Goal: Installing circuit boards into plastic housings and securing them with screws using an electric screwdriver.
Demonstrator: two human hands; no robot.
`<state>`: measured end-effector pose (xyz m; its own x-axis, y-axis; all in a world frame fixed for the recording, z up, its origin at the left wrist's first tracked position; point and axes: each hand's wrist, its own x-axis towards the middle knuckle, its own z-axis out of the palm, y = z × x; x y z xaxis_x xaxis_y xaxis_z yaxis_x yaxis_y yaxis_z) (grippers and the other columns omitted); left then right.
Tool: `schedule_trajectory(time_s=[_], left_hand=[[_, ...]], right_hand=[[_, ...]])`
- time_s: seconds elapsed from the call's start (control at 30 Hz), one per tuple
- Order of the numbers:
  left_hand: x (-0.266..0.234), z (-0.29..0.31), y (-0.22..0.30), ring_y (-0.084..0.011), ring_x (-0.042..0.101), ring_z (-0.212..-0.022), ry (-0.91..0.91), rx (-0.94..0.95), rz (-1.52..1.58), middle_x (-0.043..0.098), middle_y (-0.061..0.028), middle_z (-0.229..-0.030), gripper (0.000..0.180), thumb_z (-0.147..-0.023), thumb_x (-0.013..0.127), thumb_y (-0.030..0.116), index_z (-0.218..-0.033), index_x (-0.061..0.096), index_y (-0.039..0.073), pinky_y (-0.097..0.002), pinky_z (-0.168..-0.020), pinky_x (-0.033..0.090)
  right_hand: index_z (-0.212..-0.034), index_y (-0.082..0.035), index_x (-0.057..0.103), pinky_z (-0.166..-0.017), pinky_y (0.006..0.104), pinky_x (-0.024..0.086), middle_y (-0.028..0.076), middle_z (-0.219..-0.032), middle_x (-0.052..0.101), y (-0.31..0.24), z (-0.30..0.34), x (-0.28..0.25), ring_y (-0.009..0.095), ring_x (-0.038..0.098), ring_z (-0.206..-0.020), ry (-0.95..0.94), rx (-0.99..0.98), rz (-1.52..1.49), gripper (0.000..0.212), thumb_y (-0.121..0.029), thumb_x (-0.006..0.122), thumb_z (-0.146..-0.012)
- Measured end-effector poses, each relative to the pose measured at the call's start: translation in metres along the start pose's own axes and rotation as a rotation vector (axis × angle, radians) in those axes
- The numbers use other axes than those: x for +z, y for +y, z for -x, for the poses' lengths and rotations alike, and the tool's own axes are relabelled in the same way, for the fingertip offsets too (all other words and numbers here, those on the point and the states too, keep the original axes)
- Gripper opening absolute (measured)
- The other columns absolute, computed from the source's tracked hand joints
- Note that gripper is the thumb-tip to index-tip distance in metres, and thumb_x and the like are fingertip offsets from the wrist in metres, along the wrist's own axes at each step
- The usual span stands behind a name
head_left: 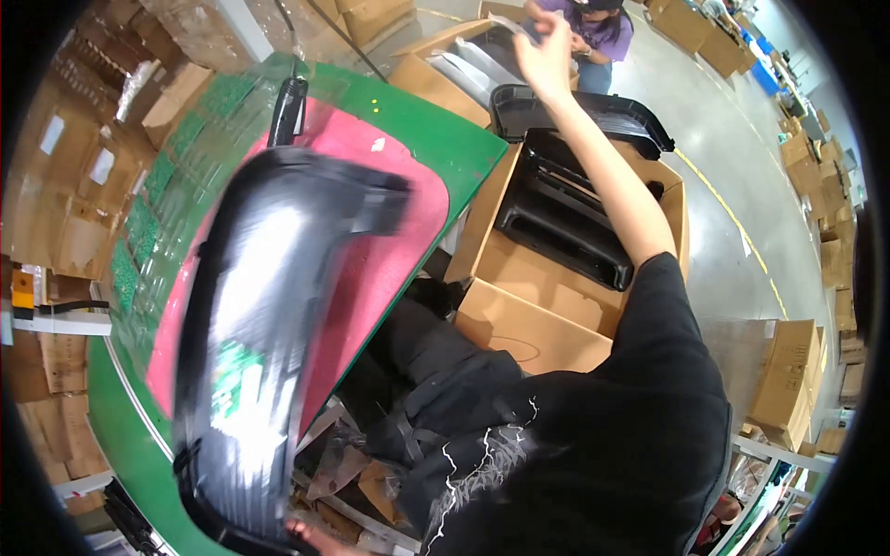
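Observation:
A long, glossy black plastic panel [269, 269], curved and with a raised rim, is tilted over the pink mat [422, 199] on the green table and is blurred by motion. My left hand [315, 539] grips its lower end; most of that hand is hidden at the bottom edge. My right arm stretches far forward, and my right hand [545, 57] is raised above the cartons with its fingers apart. A thin piece of clear film [508, 25] shows beside those fingers; whether they touch it cannot be made out.
A black electric screwdriver [289, 104] hangs over the green table [408, 111]. To its right, an open carton [547, 320] holds black panels [565, 218], with another panel [593, 116] across its far edge. A person in purple [607, 42] sits beyond a carton of wrapped parts [468, 74].

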<state>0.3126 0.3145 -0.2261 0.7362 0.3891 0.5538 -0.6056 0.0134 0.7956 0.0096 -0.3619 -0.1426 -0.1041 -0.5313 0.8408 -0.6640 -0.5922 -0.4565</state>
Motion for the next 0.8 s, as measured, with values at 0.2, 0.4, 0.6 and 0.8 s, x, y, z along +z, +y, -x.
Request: schedule_trajectory(time_s=[0.2,0.4,0.6,0.8], left_hand=[[0.001,-0.050,0.101,-0.0271,0.055,-0.079,-0.088,-0.662,0.721,0.058,-0.0173,-0.108,0.040,-0.077,0.060,0.032,-0.108,0.058,0.007,-0.0358,-0.058,0.044],[-0.021,-0.091,0.111,-0.0204,0.052,-0.066,0.027,-0.706,0.636,0.055,-0.0131,-0.115,0.080,-0.068,0.064,0.045,-0.128,0.038,-0.001,-0.0274,-0.048,0.041],[-0.072,-0.137,0.037,-0.0205,0.053,-0.056,0.523,-0.383,0.490,0.061,-0.0089,-0.075,0.033,-0.070,0.062,0.040,-0.085,0.055,0.011,-0.0286,-0.043,0.041],[-0.144,-0.203,0.004,-0.0202,0.058,-0.080,0.580,-1.190,0.677,0.058,-0.0054,-0.085,0.023,-0.075,0.065,0.028,-0.089,0.056,0.012,-0.0321,-0.065,0.053]], right_hand=[[-0.135,-0.010,0.033,-0.101,0.0459,0.035,0.012,-0.133,0.044,0.164,0.085,-0.041,0.028,0.039,-0.127,-0.731,0.336,0.876,0.072,-0.022,0.068,-0.074],[-0.106,-0.013,0.056,-0.091,0.0411,0.038,0.006,-0.104,0.053,0.203,0.133,-0.062,0.023,0.051,-0.107,-0.831,-0.013,0.975,0.032,-0.015,0.065,-0.075],[-0.097,-0.013,0.061,-0.080,0.0382,0.040,0.004,-0.097,0.055,0.201,0.125,-0.086,0.020,0.053,-0.096,-0.770,-0.339,0.865,0.022,-0.008,0.059,-0.076],[-0.102,-0.013,0.060,-0.077,0.0372,0.040,0.005,-0.089,0.050,0.158,0.078,-0.130,0.022,0.052,-0.092,-0.409,-0.305,0.721,0.025,-0.008,0.060,-0.077]])
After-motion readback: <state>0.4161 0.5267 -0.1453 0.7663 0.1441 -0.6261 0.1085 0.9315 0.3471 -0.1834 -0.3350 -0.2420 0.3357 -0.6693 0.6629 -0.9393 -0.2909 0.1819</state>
